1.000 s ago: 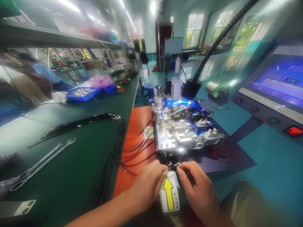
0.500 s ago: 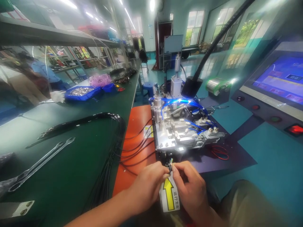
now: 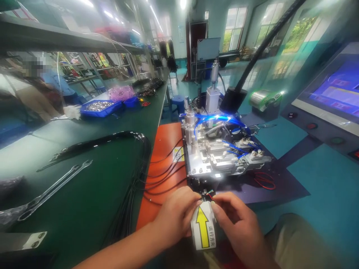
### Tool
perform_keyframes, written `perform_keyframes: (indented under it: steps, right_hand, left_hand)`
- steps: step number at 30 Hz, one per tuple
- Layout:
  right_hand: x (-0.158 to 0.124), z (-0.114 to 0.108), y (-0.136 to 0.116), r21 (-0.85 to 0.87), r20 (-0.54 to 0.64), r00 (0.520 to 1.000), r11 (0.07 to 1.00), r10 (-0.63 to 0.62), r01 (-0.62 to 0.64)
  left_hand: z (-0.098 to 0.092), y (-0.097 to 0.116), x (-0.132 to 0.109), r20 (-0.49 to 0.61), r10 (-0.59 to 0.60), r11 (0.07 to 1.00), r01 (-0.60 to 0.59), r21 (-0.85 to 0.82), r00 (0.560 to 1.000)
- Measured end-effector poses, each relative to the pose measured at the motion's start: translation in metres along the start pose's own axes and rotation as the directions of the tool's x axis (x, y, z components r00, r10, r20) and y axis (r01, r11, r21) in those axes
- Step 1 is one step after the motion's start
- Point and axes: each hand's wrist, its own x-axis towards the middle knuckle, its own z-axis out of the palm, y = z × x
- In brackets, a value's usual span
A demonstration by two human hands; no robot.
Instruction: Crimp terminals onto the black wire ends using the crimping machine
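In front of the machine (image 3: 224,157), my left hand (image 3: 179,213) pinches the end of a black cable, which is mostly covered by the fingers. Thin coloured wires (image 3: 209,193), red and green among them, fan out from this end. My right hand (image 3: 238,220) has its thumb and index finger closed at the red wire. Just below the fingers is a white label (image 3: 204,239) with a yellow arrow. Black cables (image 3: 162,175) run across the orange plate (image 3: 165,138) left of the machine.
Two wrenches (image 3: 56,190) and a black cable bundle (image 3: 126,135) lie on the green bench. Farther back are a blue tray (image 3: 99,108) of small metal parts and a person (image 3: 53,80). A solder spool (image 3: 265,100) and a screen (image 3: 336,89) stand to the right.
My right hand has moved slightly right, away from the left. The coloured wires, bunched upright before, now spread out, with a red one leading toward the right fingertips. The view has shifted slightly.
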Motion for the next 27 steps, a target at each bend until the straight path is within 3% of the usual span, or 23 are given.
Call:
perform_keyframes:
  steps: [4, 12, 19, 27]
  right_hand:
    - [0.005, -0.014, 0.0, 0.141, 0.117, 0.984, 0.978, 0.138, -0.154]
    - [0.017, -0.016, -0.009, 0.076, 0.232, 0.966, 0.988, 0.115, -0.136]
    - [0.018, -0.018, -0.015, -0.047, 0.248, 0.964, 0.996, 0.091, -0.082]
    - [0.02, -0.016, -0.015, -0.003, 0.238, 0.968, 0.996, 0.083, -0.085]
  left_hand:
    - [0.001, -0.003, -0.001, 0.013, 0.02, 1.0, -0.02, 0.006, 1.0]
    - [0.0, -0.002, -0.001, 0.033, 0.056, 0.998, -0.056, 0.011, 0.998]
    - [0.001, -0.004, 0.0, 0.012, 0.097, 0.995, -0.097, -0.002, 0.995]
    - [0.001, -0.002, 0.0, 0.007, 0.077, 0.997, -0.077, 0.012, 0.997]
